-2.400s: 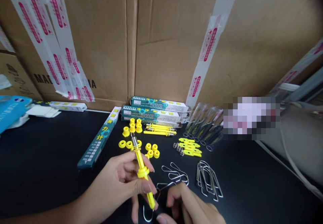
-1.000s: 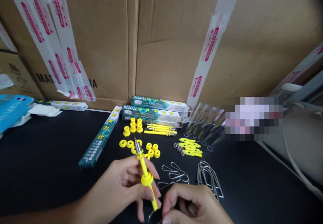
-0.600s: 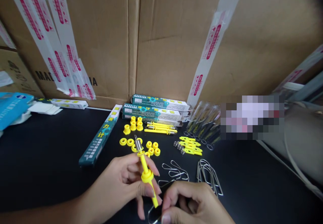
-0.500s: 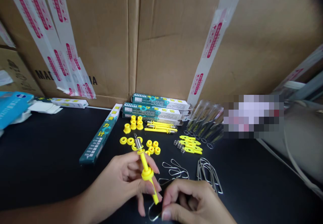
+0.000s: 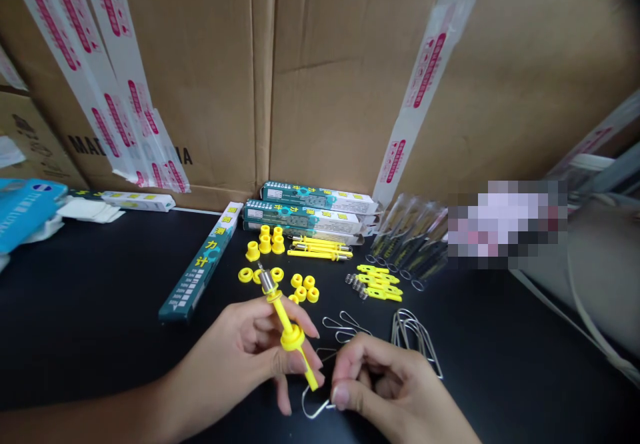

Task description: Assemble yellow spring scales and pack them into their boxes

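My left hand (image 5: 240,357) grips a yellow plastic spring scale (image 5: 293,337), which has a metal cylinder (image 5: 269,281) at its upper end and a yellow disc on its shaft. My right hand (image 5: 385,381) pinches a bent steel wire hook (image 5: 311,409), whose loop hangs just below the scale's lower tip. The tip and the wire lie very close, but I cannot tell whether they touch. Yellow rings (image 5: 250,275) and small yellow caps (image 5: 305,291) lie just beyond my left hand. Several wire hooks (image 5: 345,327) lie beside my right hand.
On the black table (image 5: 90,284) lie yellow rods (image 5: 320,251), flat yellow pieces (image 5: 380,279), small springs (image 5: 356,285) and a wire hook pile (image 5: 415,341). Green-and-white long boxes (image 5: 197,264) sit nearby. Taped cardboard cartons (image 5: 340,84) form the back wall.
My right hand has risen and moved right, bringing the wire loop up near the scale's lower tip. The view has tilted slightly, and my left hand has shifted little.
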{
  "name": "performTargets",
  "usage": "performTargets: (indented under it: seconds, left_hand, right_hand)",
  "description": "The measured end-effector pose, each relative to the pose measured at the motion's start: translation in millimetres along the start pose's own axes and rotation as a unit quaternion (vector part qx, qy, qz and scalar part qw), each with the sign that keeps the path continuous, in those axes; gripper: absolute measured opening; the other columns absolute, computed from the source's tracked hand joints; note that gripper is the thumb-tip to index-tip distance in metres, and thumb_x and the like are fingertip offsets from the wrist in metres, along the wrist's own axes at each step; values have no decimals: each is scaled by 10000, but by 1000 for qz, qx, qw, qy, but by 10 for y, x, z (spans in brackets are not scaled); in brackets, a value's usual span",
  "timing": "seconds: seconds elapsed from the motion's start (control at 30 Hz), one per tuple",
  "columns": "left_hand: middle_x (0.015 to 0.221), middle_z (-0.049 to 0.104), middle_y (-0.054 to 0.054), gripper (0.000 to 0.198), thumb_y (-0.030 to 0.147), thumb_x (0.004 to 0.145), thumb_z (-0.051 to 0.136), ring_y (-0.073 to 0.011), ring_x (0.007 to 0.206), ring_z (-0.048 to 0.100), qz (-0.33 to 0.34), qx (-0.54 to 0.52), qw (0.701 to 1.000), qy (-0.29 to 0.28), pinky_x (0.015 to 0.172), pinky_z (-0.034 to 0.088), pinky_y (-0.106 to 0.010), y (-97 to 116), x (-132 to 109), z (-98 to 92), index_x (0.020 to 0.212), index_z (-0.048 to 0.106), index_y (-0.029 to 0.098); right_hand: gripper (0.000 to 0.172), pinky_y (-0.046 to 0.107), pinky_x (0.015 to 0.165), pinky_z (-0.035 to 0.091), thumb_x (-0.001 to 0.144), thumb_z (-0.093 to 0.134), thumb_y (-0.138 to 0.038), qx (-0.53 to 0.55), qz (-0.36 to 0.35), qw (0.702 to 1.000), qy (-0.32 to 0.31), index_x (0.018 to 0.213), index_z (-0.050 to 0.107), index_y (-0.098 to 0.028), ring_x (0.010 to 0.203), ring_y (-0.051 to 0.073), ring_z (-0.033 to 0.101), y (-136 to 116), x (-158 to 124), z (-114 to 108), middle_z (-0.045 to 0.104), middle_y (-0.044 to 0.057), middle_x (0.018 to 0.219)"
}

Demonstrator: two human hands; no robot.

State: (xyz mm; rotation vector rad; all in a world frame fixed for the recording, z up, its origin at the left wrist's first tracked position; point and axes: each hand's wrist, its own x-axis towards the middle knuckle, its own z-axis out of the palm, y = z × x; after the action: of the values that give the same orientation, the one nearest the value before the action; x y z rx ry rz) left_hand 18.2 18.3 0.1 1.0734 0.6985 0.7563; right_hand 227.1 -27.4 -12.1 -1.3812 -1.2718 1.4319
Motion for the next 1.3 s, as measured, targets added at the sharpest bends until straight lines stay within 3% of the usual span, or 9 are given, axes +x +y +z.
performTargets:
  seconds: [0.1, 0.23, 0.3, 0.5, 0.7, 0.87, 1.03, 1.17, 1.3]
  left_hand:
    - [747, 785, -30, 311, 313, 775, 917, -201, 682, 773, 8, 6, 1000, 17, 453, 598, -190, -1, 17, -20, 921, 687, 163]
    - [756, 790, -35, 343, 332, 768, 927, -225, 720, 792, 12, 5, 1000, 25, 448, 605, -193, -1, 31, -34, 922, 674, 159]
    - [744, 786, -33, 366, 356, 755, 936, -219, 695, 786, 11, 10, 999, 31, 444, 598, -192, 8, 34, -29, 907, 666, 159]
    - [689, 742, -16, 438, 424, 708, 950, -177, 577, 725, 14, 66, 995, 77, 430, 575, -197, 61, 29, -21, 882, 645, 162]
    - [728, 730, -10, 423, 413, 762, 915, -185, 606, 735, 31, 90, 991, 99, 434, 581, -198, 22, 14, -88, 962, 640, 161]
    - [717, 729, -3, 433, 414, 751, 920, -181, 575, 730, 34, 77, 992, 97, 414, 579, -203, 2, 38, -96, 954, 635, 159]
    - [636, 728, 12, 399, 377, 759, 907, -177, 548, 737, 27, 65, 994, 84, 429, 546, -187, 16, 46, -71, 934, 618, 164]
    - [587, 710, 35, 369, 317, 738, 918, -118, 504, 665, 11, 95, 992, 79, 465, 519, -170, 24, 34, -52, 915, 636, 157]
    - [592, 700, 50, 373, 280, 691, 941, -106, 490, 648, -12, 96, 993, 68, 463, 508, -165, 21, 18, -29, 864, 633, 159]
  right_hand:
    - [288, 223, 627, 473, 662, 963, -361, 53, 0, 998, 22, 665, 722, -205, 638, 142, 603, -41, -8, 2, 667, -37, 621]
    - [319, 140, 379, 349, 684, 957, -375, 77, 26, 996, 23, 711, 694, -195, 473, 71, 446, -51, -15, 4, 547, -82, 588]
    - [329, 122, 347, 356, 711, 936, -406, 64, 21, 998, 15, 737, 692, -185, 455, 62, 443, -43, -23, 8, 544, -78, 604]
    - [356, 141, 456, 499, 781, 886, -494, 71, -33, 997, -22, 775, 739, -170, 502, 59, 536, -14, -30, 18, 595, -52, 684]
    - [251, 191, 556, 590, 741, 938, -342, 39, -33, 997, -56, 829, 752, -199, 618, 114, 645, 51, -24, -12, 674, -25, 793]
    - [142, 214, 598, 610, 922, 750, -365, -91, -114, 989, -28, 909, 759, -224, 618, 135, 701, 111, -75, -29, 746, 4, 815]
    - [131, 184, 530, 569, 956, 711, -355, -193, -204, 959, 41, 894, 774, -260, 552, 128, 672, 78, -107, -42, 765, -28, 732]
    - [85, 180, 635, 588, 979, 696, -253, -259, -283, 923, 34, 935, 768, -264, 609, 126, 712, 41, -111, -74, 781, -36, 776]
    - [123, 172, 724, 590, 977, 697, -156, -257, -321, 911, 15, 979, 767, -257, 771, 136, 759, 59, -116, -91, 782, -6, 911]
